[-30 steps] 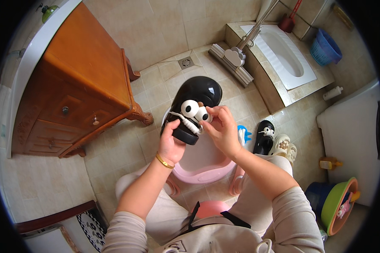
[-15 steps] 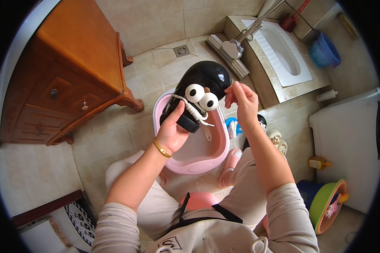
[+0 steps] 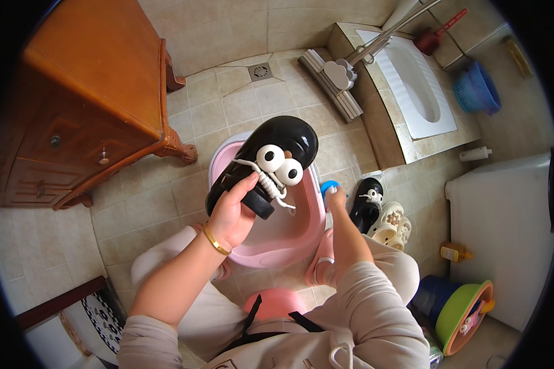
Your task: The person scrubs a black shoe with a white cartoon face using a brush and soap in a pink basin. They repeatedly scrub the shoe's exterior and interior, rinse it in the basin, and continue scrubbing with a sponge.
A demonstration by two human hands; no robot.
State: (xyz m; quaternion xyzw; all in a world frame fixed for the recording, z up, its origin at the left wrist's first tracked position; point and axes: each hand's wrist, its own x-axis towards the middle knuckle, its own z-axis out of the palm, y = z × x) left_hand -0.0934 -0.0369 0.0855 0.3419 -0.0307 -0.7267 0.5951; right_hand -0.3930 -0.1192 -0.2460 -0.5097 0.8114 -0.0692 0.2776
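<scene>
My left hand (image 3: 232,215) grips a black clog (image 3: 284,136) by its heel strap, thumb on top. The clog has two big white cartoon eyes and a coil of white lace. It is held above a pink basin (image 3: 277,255), toe pointing away. My right hand (image 3: 335,198) reaches down beside the basin's right side, to a blue item (image 3: 328,186) on the floor with something white at it. The fingers look closed there, but what they hold is mostly hidden.
Right of the basin stand another black clog (image 3: 367,204) and cream clogs (image 3: 388,222). A wooden cabinet (image 3: 98,80) is at left, a mop (image 3: 335,86) by the raised squat toilet (image 3: 415,92). Green and orange basins (image 3: 465,307) lean at lower right. A yellow bottle (image 3: 454,251) lies nearby.
My right hand has left the clog's toe and gone down to the blue item on the floor. My left hand, still holding the clog, has moved slightly nearer and left, as the view shifted.
</scene>
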